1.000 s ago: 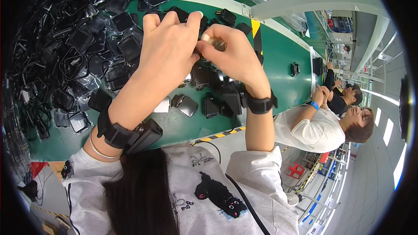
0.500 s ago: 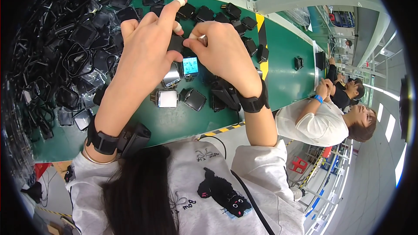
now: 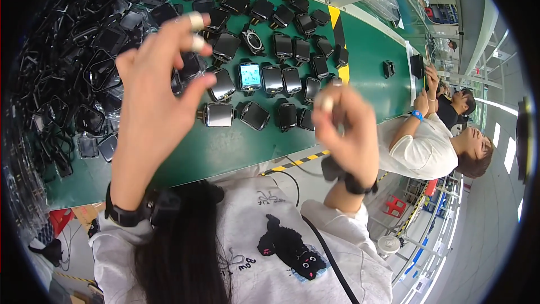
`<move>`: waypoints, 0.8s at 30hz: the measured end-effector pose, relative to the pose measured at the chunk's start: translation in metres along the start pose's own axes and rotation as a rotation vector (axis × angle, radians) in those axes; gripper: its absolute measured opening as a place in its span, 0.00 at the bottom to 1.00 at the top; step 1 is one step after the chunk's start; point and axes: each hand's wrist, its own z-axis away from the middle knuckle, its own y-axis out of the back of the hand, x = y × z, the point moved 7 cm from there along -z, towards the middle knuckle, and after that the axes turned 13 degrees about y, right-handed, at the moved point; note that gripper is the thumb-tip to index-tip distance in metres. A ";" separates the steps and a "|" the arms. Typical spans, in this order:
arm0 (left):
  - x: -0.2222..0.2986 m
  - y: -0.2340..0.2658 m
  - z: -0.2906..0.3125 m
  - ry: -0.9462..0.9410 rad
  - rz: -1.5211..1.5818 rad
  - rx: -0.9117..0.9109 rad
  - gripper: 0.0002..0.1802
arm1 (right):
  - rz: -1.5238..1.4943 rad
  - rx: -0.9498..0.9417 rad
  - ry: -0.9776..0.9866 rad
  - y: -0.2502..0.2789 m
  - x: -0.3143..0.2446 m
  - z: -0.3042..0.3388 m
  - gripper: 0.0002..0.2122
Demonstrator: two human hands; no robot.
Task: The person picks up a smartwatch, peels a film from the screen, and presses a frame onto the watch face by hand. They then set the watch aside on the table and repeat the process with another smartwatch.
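My left hand (image 3: 154, 98) is raised above the green bench (image 3: 225, 152), fingers spread, with white finger cots on two fingertips and nothing in it. My right hand (image 3: 346, 129) hovers over the bench's near edge with its fingers curled in and a white cot on one fingertip; I see nothing in it. Between the hands, rows of small black smartwatch bodies (image 3: 284, 79) lie on the bench. One watch body (image 3: 249, 75) has a lit blue-green screen. A silver-backed one (image 3: 218, 115) lies just right of my left hand. Both wrists wear black bands.
A heap of black watch bodies in clear bags (image 3: 62, 62) fills the left side of the bench. A yellow-black stripe (image 3: 298, 162) marks the near edge. Another person in a white shirt (image 3: 422, 146) works at the bench to my right.
Both hands were together over the lit watch body. They have since let go of it, risen and moved apart, and it now lies on the bench in the row.
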 end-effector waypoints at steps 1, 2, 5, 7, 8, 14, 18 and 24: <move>0.000 0.000 0.008 -0.004 -0.005 -0.001 0.33 | 0.068 -0.034 -0.010 -0.004 -0.003 0.022 0.08; -0.002 -0.002 0.016 0.018 -0.011 -0.026 0.32 | 0.055 -0.087 -0.072 -0.014 -0.008 0.041 0.10; -0.010 -0.014 0.031 0.046 -0.030 -0.082 0.30 | 0.107 -0.066 -0.086 -0.043 -0.008 0.079 0.14; -0.013 -0.013 0.037 0.027 -0.010 -0.007 0.28 | 0.171 0.007 -0.045 -0.058 0.009 0.092 0.16; -0.013 -0.013 0.040 0.016 0.000 0.028 0.27 | 0.226 0.092 0.065 -0.062 0.016 0.095 0.16; -0.023 -0.015 0.045 -0.039 -0.003 0.103 0.21 | 0.225 0.440 0.318 -0.054 0.036 0.111 0.13; -0.026 -0.013 0.048 -0.040 0.018 0.177 0.16 | -0.567 0.890 0.088 -0.036 0.113 0.160 0.07; -0.019 -0.010 0.053 -0.161 0.011 0.266 0.11 | -1.377 1.070 -0.641 -0.154 0.390 0.243 0.07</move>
